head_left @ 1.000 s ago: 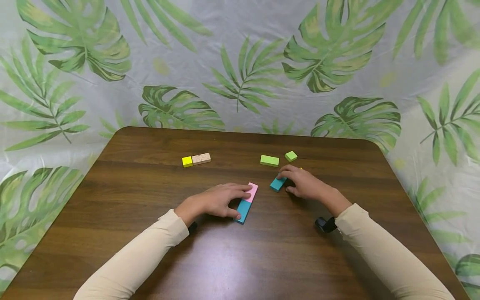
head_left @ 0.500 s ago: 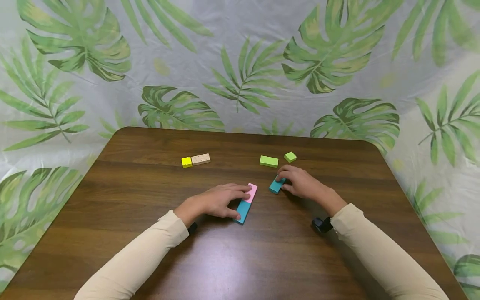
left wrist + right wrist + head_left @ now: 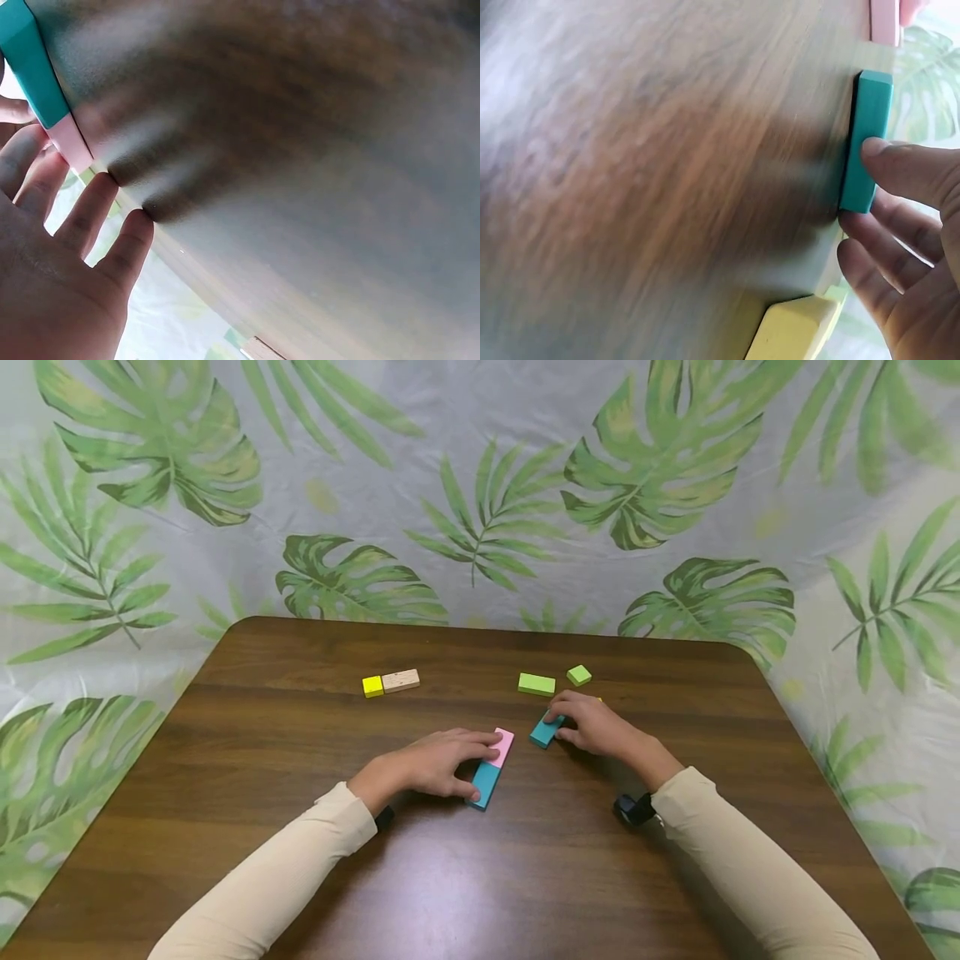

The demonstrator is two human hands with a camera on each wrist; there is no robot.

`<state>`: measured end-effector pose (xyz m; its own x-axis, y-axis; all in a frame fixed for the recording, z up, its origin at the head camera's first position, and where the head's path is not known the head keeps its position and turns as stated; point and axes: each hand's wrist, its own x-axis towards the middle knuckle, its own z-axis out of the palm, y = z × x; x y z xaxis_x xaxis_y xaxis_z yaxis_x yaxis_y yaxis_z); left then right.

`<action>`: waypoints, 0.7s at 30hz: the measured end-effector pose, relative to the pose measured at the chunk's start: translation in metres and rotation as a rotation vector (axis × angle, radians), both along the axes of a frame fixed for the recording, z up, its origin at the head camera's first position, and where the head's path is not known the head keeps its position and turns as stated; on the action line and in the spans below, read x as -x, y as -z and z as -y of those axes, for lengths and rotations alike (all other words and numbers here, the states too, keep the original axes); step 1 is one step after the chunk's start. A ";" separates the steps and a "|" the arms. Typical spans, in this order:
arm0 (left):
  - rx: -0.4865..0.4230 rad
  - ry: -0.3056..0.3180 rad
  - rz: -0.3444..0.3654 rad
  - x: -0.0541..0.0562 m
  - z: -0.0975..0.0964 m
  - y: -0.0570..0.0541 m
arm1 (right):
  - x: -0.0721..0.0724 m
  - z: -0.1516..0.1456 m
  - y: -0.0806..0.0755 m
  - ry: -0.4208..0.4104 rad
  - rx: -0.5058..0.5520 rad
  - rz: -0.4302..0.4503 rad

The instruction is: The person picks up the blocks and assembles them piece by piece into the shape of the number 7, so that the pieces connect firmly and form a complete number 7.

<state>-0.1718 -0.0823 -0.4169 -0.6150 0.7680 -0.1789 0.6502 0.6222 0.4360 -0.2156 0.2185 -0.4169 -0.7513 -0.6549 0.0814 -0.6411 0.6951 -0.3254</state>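
My left hand [image 3: 431, 762] rests on two blocks laid end to end, a pink block [image 3: 503, 743] and a teal block [image 3: 487, 783]. Its fingertips touch the pink one while the thumb lies at the near end of the teal one. In the left wrist view those fingers look fairly straight, the outer two on the tabletop. To the right, my right hand [image 3: 597, 725] grips a second teal block [image 3: 545, 732] flat on the table. The right wrist view shows the thumb [image 3: 896, 161] on that block's side and fingers at its end.
A yellow block [image 3: 791, 330] lies by the right hand, mostly hidden from the head view. Farther back are a long green block [image 3: 537, 684] and a small green block [image 3: 579, 675]. At back left, a yellow cube [image 3: 372, 686] meets a plain wooden block [image 3: 401, 680].
The right hand has drawn its teal block slightly left and nearer, toward the pink and teal pair. The left hand and its two blocks have stayed in place.
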 end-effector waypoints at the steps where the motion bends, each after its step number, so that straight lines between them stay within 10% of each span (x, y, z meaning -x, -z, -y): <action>1: -0.001 -0.001 0.003 0.000 0.000 0.000 | 0.000 0.001 0.001 0.001 -0.003 0.009; 21: -0.013 -0.002 0.013 -0.001 0.001 0.000 | 0.015 0.016 0.000 0.028 0.017 0.052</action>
